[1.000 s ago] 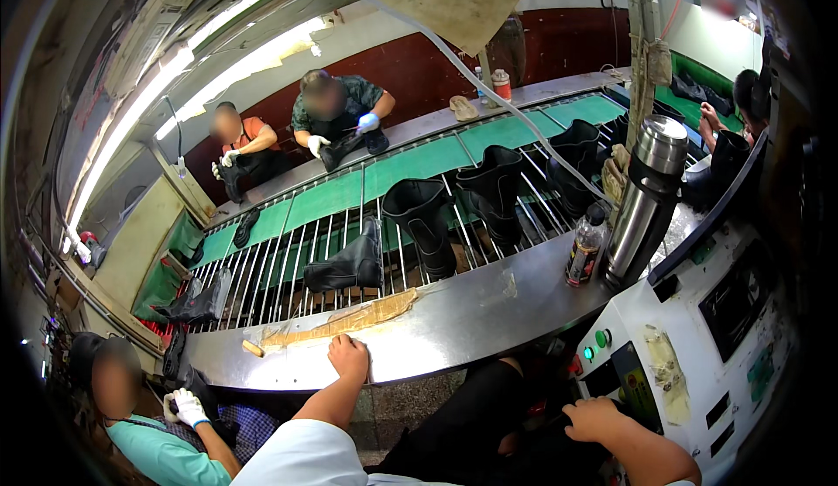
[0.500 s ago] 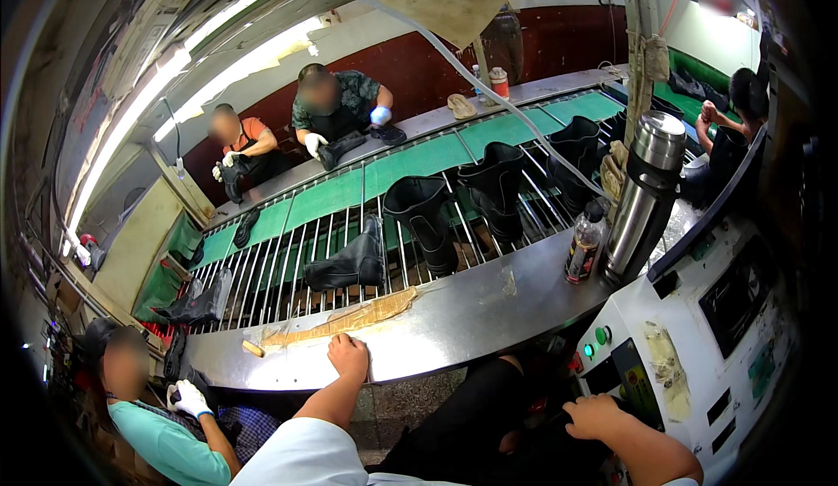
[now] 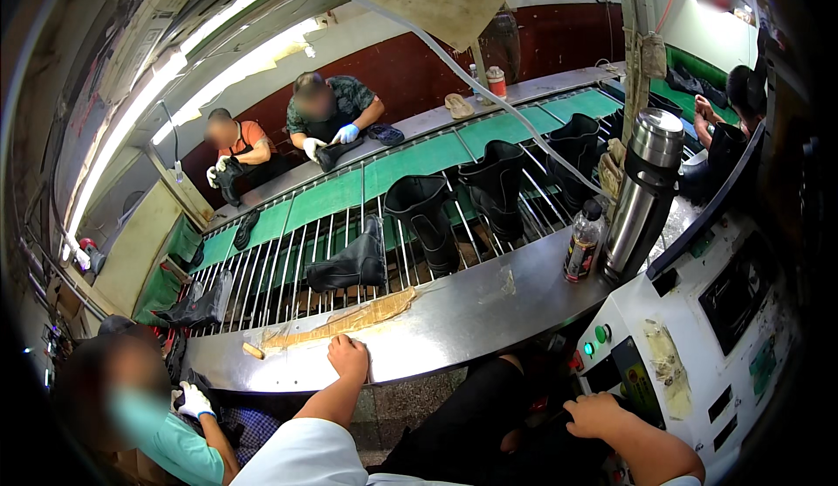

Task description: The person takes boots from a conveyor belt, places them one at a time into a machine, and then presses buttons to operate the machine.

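My left hand rests on the near edge of the steel bench, fingers curled in and nothing visible in them. It lies just below a strip of brown tape stuck on the metal. A short tan stub lies left of the hand. At lower right, my right hand is closed beside the white machine, fingers bent over something dark that I cannot make out. Nearest beyond my left hand, a black boot lies on its side on the metal rollers.
Several upright black boots stand on the roller conveyor. A steel flask and a bottle stand at the bench's right end. Two gloved co-workers handle dark footwear across the conveyor. Another person is close on my left.
The person on my left has leaned toward me, head larger and lower. Across the conveyor, a co-worker's blue-gloved hand has moved left and down to the boot. My hands stay put.
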Available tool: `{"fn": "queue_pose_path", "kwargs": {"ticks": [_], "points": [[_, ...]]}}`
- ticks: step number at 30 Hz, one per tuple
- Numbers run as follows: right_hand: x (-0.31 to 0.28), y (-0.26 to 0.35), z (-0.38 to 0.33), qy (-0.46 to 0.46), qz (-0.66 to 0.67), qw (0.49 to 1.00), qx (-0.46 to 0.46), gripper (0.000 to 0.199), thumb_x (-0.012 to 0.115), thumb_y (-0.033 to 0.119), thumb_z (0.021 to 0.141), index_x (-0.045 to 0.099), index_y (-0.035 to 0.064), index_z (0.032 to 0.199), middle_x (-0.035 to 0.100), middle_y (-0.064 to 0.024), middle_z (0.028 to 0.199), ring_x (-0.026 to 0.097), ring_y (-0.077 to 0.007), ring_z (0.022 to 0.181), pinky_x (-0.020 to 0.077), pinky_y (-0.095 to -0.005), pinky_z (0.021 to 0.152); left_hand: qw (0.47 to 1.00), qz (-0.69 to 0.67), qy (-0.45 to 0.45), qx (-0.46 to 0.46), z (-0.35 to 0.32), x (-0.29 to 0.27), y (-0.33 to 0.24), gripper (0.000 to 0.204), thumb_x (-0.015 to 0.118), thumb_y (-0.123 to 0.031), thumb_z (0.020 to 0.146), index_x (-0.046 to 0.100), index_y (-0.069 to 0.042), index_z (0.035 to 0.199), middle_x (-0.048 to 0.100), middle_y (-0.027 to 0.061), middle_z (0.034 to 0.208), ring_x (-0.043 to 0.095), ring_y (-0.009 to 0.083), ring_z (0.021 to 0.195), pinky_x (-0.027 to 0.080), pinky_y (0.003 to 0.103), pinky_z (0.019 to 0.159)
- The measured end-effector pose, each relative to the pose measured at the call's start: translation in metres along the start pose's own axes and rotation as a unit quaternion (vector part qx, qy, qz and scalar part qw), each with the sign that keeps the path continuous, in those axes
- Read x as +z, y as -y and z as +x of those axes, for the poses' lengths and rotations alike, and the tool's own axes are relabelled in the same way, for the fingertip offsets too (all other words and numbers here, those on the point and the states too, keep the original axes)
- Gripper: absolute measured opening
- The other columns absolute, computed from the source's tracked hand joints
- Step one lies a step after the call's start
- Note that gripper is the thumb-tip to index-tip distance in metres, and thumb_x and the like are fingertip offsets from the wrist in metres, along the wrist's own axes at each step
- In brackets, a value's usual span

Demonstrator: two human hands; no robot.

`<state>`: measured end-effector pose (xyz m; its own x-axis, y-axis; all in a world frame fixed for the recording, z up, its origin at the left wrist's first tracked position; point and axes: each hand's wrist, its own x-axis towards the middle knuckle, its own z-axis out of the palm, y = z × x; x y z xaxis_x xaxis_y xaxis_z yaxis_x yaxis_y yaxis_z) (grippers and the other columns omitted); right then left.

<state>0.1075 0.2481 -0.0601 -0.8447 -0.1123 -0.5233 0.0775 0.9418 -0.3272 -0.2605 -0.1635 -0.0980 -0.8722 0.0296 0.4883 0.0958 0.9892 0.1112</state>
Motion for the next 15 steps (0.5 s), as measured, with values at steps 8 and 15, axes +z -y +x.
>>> {"fn": "queue_pose_path", "kwargs": {"ticks": [8,15], "points": [[-0.0004,0.0009,-0.0013,-0.007,-0.001,1.000,0.000,0.040,0.057,0.036,0.081,0.058,0.0073,0.109,0.063,-0.0159,0.103,0.062,-0.0335,0.099,0.0469,-0.0481,0.084,1.000,0.001,-0.008,0.002,-0.0002,0.0003,0.0003,0.018,0.057,-0.016,0.077,0.059,-0.001,0.087,0.058,0.0165,0.097,0.054,0.0343,0.092,0.043,0.045,0.079],[-0.0004,0.0009,-0.0018,-0.005,-0.002,1.000,0.000,0.040,0.057,0.035,0.081,0.058,0.0071,0.110,0.063,-0.0158,0.103,0.062,-0.0337,0.099,0.0467,-0.0486,0.084,1.000,0.001,-0.005,0.006,-0.0004,-0.0005,0.0009,0.019,0.057,-0.016,0.077,0.059,-0.001,0.088,0.058,0.0168,0.097,0.054,0.0345,0.091,0.043,0.046,0.079]]}}
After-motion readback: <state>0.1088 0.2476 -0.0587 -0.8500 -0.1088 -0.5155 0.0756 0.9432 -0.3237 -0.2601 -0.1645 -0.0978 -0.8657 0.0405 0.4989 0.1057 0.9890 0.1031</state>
